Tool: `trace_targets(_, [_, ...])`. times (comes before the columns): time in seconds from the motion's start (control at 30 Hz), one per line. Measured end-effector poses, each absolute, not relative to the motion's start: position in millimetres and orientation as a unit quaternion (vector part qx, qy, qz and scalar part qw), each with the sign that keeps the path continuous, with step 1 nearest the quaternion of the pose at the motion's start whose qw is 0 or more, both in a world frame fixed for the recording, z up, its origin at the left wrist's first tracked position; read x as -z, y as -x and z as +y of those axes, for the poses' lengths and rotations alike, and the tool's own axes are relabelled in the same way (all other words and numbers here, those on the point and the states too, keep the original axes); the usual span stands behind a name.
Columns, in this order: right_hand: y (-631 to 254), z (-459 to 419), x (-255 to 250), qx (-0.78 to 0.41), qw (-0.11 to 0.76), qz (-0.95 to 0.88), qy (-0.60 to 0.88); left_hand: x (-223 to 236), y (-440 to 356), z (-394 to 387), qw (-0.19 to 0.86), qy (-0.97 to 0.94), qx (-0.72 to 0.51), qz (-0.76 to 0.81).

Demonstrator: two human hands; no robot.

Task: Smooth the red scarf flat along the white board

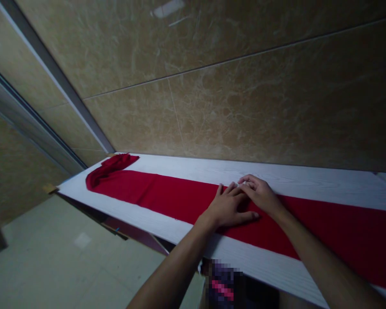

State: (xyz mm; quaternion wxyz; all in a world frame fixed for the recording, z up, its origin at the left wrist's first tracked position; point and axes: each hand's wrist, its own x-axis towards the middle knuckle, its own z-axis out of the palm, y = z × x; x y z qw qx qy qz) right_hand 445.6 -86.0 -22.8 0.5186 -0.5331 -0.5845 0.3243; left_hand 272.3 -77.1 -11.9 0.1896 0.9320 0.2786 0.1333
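A long red cloth (167, 197) lies flat along a white wood-grain table (309, 180), with its far left end bunched up near the table's corner. My left hand (228, 208) rests flat on the cloth, fingers stretched out and thumb pointing right. My right hand (260, 193) lies beside it, its fingers curled at the cloth's far edge and partly over my left fingers. Whether those fingers pinch the fabric is unclear.
A tan marble-tiled wall (244, 103) rises right behind the table. A metal frame (51, 73) runs diagonally at the left. Pale tiled floor (67, 266) lies below the table's left end. A dark patterned item (225, 285) shows under the table's near edge.
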Motion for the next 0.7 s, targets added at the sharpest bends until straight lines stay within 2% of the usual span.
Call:
trace_targets(0.27, [-451.4,-85.1,23.8,-0.327,0.482,-0.596,0.553,4.9,-270.7,-79.7,0.142,-0.896,-0.241,0.345])
trace_targets(0.43, [-456.9,-85.9,24.3,-0.313,0.475,-0.608,0.554,-1.4,-248.8,-76.0,0.121,-0.881,-0.261,0.375])
trace_targets(0.57, [-457.9,-88.5,22.6,-0.334,0.464,-0.604,0.555,-3.6,-190.3,-53.5,0.075,-0.847,-0.25,0.463])
trace_targets(0.7, [-457.3,-87.8,21.7,-0.342,0.458,-0.601,0.558,-11.2,-97.4,-14.5,-0.054,-0.75,-0.162,0.639])
